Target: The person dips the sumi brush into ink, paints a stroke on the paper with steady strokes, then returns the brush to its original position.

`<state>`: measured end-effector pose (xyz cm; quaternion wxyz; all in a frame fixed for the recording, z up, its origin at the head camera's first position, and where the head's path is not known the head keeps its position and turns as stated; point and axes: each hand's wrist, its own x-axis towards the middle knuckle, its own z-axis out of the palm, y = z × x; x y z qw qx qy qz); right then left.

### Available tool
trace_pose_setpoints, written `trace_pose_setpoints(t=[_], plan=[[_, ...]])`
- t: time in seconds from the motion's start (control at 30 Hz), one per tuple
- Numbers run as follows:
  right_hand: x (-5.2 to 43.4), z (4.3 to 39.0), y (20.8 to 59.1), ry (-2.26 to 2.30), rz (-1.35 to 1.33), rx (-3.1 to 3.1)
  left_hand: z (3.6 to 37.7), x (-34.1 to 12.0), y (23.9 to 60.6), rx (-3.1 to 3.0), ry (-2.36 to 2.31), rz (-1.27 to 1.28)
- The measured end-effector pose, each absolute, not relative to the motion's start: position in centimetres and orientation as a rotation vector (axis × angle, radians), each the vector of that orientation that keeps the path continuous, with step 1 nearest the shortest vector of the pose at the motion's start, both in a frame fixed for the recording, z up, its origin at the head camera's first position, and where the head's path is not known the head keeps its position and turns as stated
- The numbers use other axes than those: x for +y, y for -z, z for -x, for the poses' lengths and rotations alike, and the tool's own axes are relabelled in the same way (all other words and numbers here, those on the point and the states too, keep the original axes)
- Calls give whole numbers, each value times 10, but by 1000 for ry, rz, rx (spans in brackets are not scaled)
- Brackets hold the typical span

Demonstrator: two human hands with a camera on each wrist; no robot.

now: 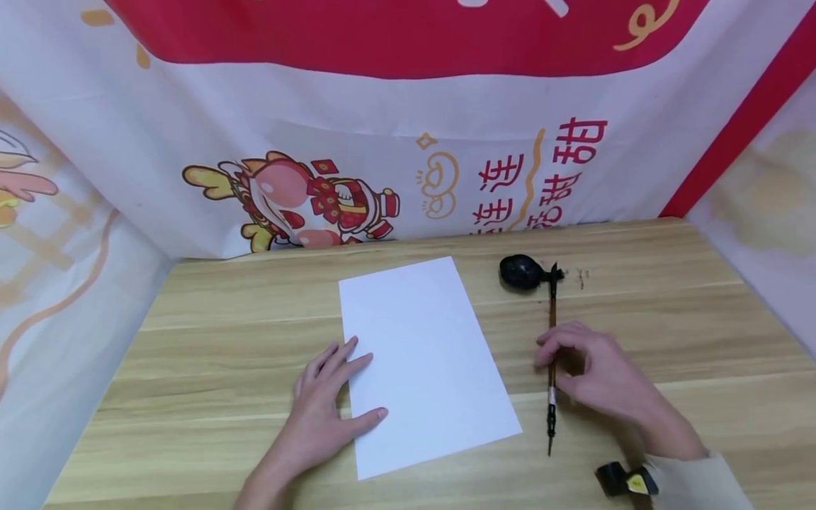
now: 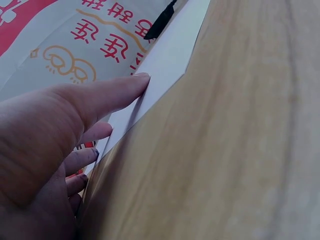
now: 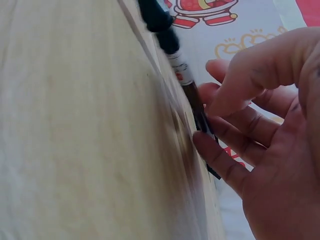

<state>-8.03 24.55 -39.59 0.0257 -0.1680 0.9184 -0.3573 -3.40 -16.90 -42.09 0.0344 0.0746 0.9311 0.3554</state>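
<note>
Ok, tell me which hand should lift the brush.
Right. The right hand already has its fingers on the brush shaft, while the left hand lies flat on the paper, probably steadying it.

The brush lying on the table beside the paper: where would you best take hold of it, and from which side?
Probably at the bare brown middle of the brush handle, coming from above on its right side, where the right hand already has its fingers around it. The brush lies flat on the wooden table, its upper end against a black ink dish and the white paper close on its left.
</note>
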Motion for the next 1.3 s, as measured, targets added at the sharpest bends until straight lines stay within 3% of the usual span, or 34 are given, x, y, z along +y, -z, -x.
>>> trace_pose_setpoints(t=[0.27,0.6,1.3], plan=[[247,79,391,1263,551,2820,34,-167,421,2869,-1082,-225],[257,79,383,1713,861,2591,34,-167,420,2864,-1076,-224],[260,81,375,2299,988,1960,33,-167,419,2861,-1064,-212]])
